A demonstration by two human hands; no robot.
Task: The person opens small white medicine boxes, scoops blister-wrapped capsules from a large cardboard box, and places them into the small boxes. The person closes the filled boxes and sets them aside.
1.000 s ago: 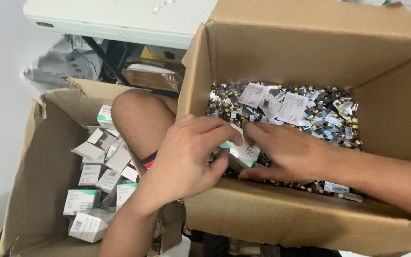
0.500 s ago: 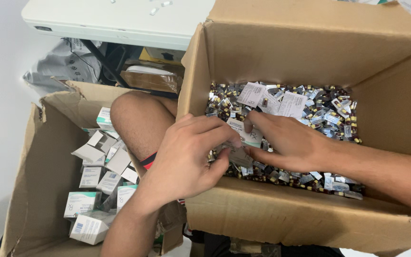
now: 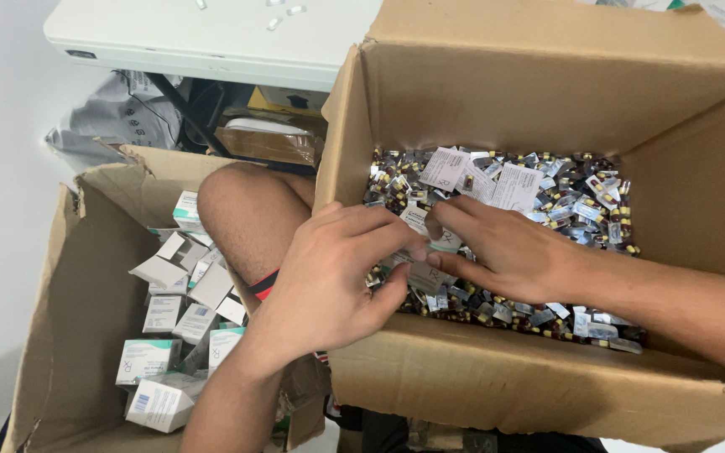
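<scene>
Here, both hands meet over one small white carton with a teal band (image 3: pixel 426 243). The left hand (image 3: pixel 329 277) has its grip pinched on the carton's near-left end, thumb below and fingers curled over the top. The right hand (image 3: pixel 509 252) pinches the other end, forefinger along the upper edge and thumb beneath. The carton sits just above the heap inside the large cardboard box (image 3: pixel 539 101), near that box's 8 o'clock corner. Most of it is covered by fingers; as far as it shows, its long axis runs roughly from 8 o'clock to 2 o'clock, tilted, with one end towards the left palm.

Under the hands lies a heap of blister strips with dark red and yellow capsules (image 3: pixel 581 210), too many to count. Three folded paper leaflets (image 3: pixel 515 186) rest on the heap at about 12 o'clock from the grip.

At 9 o'clock, past one bare knee (image 3: pixel 245 210), stands a second, torn cardboard box (image 3: pixel 69 285), which makes two boxes in all. It holds roughly a dozen white and teal cartons (image 3: pixel 146 359), several with open flaps.

At 11 o'clock is one white bench (image 3: pixel 211 33), with a few small white bits lying on its top.
</scene>
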